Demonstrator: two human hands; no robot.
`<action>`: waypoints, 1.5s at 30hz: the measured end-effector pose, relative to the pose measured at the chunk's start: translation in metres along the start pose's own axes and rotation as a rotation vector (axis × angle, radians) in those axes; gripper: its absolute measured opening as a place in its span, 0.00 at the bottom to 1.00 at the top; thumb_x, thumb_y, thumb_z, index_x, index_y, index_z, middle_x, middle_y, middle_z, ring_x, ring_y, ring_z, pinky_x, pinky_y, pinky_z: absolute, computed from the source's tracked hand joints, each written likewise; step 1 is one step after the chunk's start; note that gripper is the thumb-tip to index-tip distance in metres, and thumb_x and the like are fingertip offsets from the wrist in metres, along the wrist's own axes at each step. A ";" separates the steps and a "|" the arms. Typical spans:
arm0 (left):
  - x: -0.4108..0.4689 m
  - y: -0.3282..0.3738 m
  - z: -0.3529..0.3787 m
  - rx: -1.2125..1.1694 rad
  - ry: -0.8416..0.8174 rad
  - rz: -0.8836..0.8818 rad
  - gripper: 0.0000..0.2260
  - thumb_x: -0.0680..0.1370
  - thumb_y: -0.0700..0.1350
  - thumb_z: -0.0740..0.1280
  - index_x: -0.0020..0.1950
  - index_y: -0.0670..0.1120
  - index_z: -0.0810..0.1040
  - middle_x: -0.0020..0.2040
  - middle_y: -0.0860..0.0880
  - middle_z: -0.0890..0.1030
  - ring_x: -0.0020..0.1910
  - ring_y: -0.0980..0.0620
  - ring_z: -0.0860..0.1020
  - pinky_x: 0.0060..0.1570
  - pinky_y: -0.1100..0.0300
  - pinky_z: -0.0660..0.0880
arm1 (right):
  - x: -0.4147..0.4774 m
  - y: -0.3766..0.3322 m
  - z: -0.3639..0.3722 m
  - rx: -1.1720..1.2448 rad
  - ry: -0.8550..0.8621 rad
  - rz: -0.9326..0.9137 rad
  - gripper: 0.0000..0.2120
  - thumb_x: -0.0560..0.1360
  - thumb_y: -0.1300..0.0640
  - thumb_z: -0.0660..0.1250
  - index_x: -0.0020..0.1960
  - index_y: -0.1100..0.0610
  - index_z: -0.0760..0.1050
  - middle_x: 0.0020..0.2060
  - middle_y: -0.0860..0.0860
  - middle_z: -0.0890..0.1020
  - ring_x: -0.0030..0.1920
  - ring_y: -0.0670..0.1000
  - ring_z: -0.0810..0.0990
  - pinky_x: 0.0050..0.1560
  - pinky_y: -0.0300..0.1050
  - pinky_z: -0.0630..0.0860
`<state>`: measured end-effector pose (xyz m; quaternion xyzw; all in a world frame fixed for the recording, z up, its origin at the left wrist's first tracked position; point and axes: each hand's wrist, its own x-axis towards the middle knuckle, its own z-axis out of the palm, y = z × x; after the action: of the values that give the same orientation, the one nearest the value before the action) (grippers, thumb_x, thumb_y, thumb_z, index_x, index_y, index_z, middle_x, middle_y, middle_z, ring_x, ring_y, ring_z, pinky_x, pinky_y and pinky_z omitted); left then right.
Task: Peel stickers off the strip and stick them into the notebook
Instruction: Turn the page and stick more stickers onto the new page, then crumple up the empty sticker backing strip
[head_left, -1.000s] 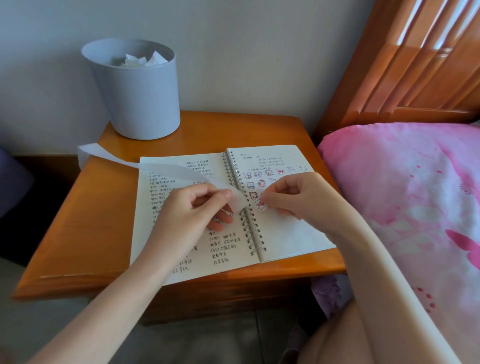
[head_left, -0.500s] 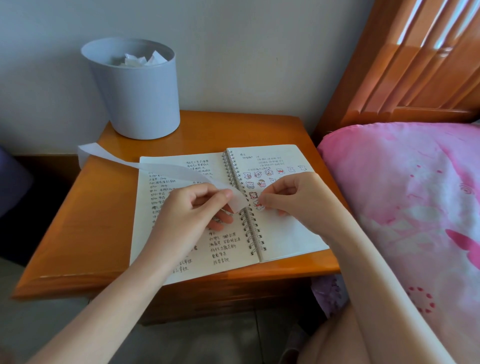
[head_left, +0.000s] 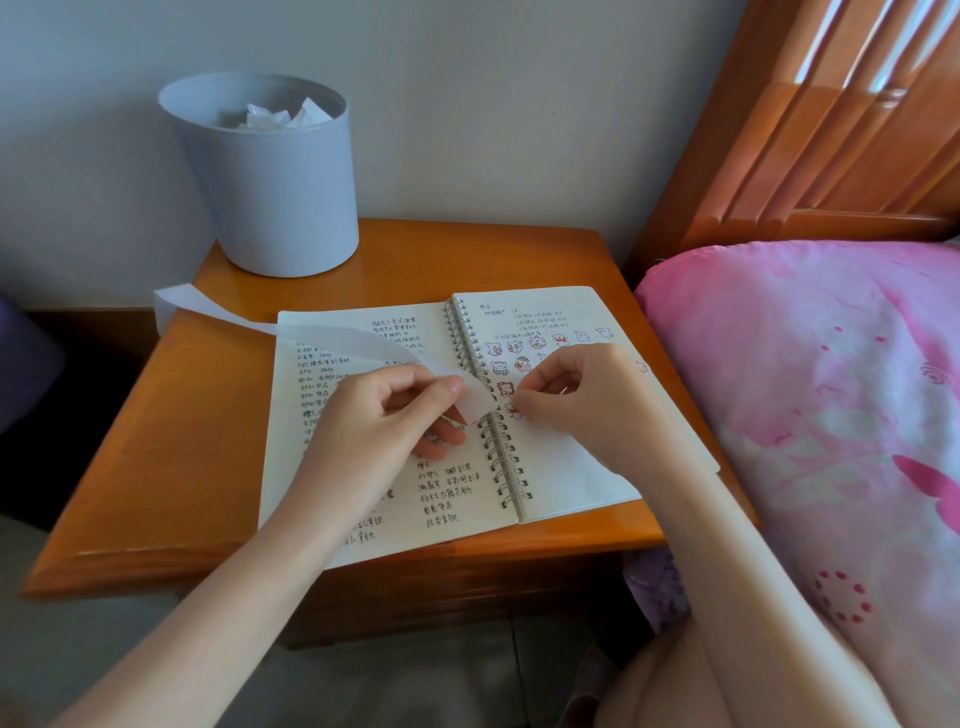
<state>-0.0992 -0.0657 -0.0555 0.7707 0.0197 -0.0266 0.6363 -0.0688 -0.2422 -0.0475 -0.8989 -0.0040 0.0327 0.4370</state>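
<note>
left grip (head_left: 384, 421) pinches the end of the white strip (head_left: 332, 338) over the spiral, right grip (head_left: 587, 400) pinches a small sticker (head_left: 513, 410) against the right page of the open notebook (head_left: 571, 478) on the wooden counter (head_left: 208, 415).

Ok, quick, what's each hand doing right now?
Left hand: pinches the white strip near its end.
Right hand: pinches a sticker against the notebook.

Head-worn wide view, facing forward and down, close over nightstand (head_left: 208, 415), edges seemingly bowed
</note>
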 end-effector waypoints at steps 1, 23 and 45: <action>0.000 0.000 0.000 0.001 0.000 0.001 0.07 0.77 0.46 0.67 0.44 0.46 0.83 0.36 0.48 0.85 0.33 0.57 0.82 0.34 0.70 0.78 | 0.000 0.000 0.000 -0.017 -0.001 -0.007 0.03 0.70 0.58 0.73 0.39 0.56 0.81 0.30 0.48 0.79 0.28 0.43 0.71 0.24 0.31 0.65; 0.002 0.000 -0.006 0.072 -0.056 0.072 0.08 0.76 0.49 0.66 0.45 0.47 0.82 0.36 0.50 0.85 0.36 0.54 0.84 0.39 0.64 0.81 | -0.004 -0.019 0.006 0.197 -0.129 -0.269 0.08 0.73 0.53 0.70 0.52 0.50 0.81 0.42 0.46 0.84 0.36 0.44 0.80 0.32 0.36 0.76; 0.009 0.008 -0.084 0.779 0.155 0.118 0.17 0.77 0.51 0.64 0.66 0.54 0.75 0.65 0.56 0.74 0.72 0.51 0.62 0.69 0.54 0.56 | 0.003 -0.016 -0.005 0.328 0.273 -0.188 0.03 0.73 0.61 0.70 0.43 0.53 0.80 0.41 0.49 0.84 0.38 0.45 0.83 0.36 0.39 0.81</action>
<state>-0.0887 0.0150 -0.0322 0.9538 0.0119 0.0625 0.2936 -0.0655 -0.2361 -0.0319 -0.8075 -0.0231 -0.1296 0.5750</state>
